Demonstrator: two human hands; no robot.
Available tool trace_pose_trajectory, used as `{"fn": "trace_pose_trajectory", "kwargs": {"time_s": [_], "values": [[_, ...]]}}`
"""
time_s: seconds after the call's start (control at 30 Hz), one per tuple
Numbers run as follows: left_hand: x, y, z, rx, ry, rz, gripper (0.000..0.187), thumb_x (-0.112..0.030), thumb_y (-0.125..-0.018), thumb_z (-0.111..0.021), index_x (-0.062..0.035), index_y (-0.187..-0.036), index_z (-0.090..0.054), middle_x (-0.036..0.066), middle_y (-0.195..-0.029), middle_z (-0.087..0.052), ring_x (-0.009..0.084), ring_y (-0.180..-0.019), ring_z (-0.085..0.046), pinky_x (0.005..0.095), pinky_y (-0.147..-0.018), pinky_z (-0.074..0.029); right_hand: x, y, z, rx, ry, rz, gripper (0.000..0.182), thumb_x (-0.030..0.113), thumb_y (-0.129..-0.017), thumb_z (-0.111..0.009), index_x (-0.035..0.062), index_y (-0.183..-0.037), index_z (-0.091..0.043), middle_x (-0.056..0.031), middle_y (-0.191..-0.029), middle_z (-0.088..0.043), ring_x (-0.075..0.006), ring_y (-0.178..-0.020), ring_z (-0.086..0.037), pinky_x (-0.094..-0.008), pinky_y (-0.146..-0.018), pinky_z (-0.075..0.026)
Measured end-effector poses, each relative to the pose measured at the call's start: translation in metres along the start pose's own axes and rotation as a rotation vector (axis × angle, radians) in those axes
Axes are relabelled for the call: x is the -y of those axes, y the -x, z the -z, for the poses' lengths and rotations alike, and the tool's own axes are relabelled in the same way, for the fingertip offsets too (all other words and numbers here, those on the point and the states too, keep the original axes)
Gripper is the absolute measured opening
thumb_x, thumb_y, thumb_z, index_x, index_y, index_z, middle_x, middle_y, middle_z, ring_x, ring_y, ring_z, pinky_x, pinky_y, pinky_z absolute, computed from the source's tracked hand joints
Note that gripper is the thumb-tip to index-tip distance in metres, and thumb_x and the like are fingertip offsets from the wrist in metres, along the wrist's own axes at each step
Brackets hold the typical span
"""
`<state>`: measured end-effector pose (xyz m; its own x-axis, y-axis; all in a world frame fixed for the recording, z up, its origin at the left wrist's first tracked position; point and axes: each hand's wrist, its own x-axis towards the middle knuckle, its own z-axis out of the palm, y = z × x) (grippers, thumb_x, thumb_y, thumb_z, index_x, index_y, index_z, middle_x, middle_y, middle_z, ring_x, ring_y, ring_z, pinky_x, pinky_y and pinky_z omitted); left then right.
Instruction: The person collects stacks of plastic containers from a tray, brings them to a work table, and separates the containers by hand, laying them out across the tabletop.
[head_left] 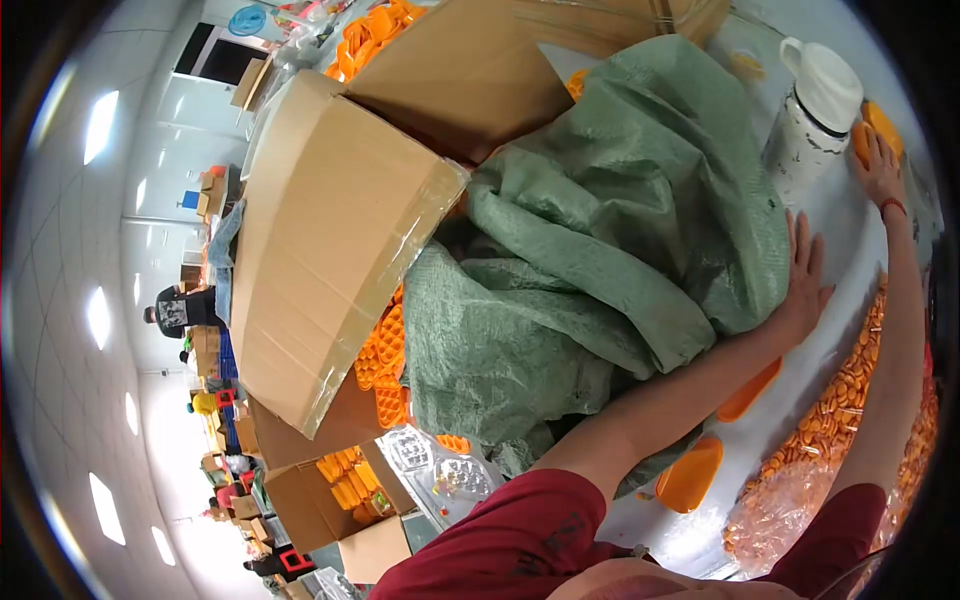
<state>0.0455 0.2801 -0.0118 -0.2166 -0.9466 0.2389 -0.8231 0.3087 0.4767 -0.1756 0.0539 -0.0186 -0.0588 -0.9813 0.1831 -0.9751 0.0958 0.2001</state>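
Observation:
My left hand (803, 283) lies flat, fingers spread, on the pale tabletop (640, 525) at the edge of a crumpled green woven sack (600, 220). That forearm crosses the sack's lower side. Farther out, my right hand (882, 178) rests its stretched fingers on an orange plastic piece (882, 126); no closed grip shows. A white bottle (808, 125) with a chipped surface and a handled lid stands between the sack and this hand. Smooth orange pieces (692, 474) lie near my left forearm, partly covered by the sack and the arm.
A large open cardboard box (335, 230) holds orange moulded trays (382, 345) beside the sack. A smaller box (330, 500) contains more orange pieces. Clear plastic bags of small orange parts (820, 430) lie under my right arm. Several people, one in black (185, 310), are in the background.

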Motion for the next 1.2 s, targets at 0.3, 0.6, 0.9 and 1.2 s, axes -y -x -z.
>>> {"fn": "trace_pose_trajectory", "kwargs": {"time_s": [0.3, 0.6, 0.9, 1.2], "values": [[0.001, 0.003, 0.007, 0.024, 0.082, -0.03, 0.065, -0.039, -0.084, -0.046, 0.002, -0.131, -0.03, 0.028, -0.14, -0.008, 0.043, -0.13, -0.004, 0.0532, -0.104, -0.002, -0.005, 0.033, 0.054, 0.104, 0.104, -0.005, 0.063, 0.049, -0.079, -0.051, 0.0089, -0.126, -0.038, -0.0136, -0.131, -0.037, -0.0307, -0.121, -0.035, -0.0419, -0.099, -0.029], [0.006, 0.0, -0.001, -0.026, 0.061, -0.104, 0.061, -0.033, -0.078, -0.054, 0.005, -0.123, -0.038, 0.028, -0.137, -0.019, 0.0439, -0.129, -0.009, 0.0539, -0.103, -0.006, 0.037, 0.05, 0.11, -0.163, -0.275, -0.081, 0.035, 0.043, -0.07, -0.054, 0.0088, -0.079, -0.055, -0.0167, -0.083, -0.059, -0.0347, -0.083, -0.055, -0.0439, -0.074, -0.044], [0.003, -0.006, 0.012, -0.167, 0.191, -0.082, 0.096, -0.041, -0.062, -0.072, 0.007, -0.128, -0.021, 0.025, -0.134, -0.018, 0.0398, -0.124, -0.019, 0.0502, -0.101, -0.015, 0.051, 0.121, 0.1, 0.052, -0.287, 0.047, 0.063, 0.056, -0.081, -0.043, 0.0027, -0.114, -0.049, -0.0219, -0.105, -0.054, -0.0338, -0.1, -0.051, -0.0428, -0.085, -0.04], [0.005, -0.005, 0.015, -0.008, 0.192, -0.15, 0.092, -0.046, -0.063, -0.069, -0.0014, -0.129, -0.025, 0.025, -0.13, -0.025, 0.0378, -0.121, -0.025, 0.0531, -0.097, -0.018, 0.005, 0.019, 0.038, 0.169, -0.309, -0.051, 0.052, 0.043, -0.082, -0.044, 0.0041, -0.117, -0.046, -0.0193, -0.123, -0.045, -0.0366, -0.107, -0.048, -0.0429, -0.09, -0.038]]}}
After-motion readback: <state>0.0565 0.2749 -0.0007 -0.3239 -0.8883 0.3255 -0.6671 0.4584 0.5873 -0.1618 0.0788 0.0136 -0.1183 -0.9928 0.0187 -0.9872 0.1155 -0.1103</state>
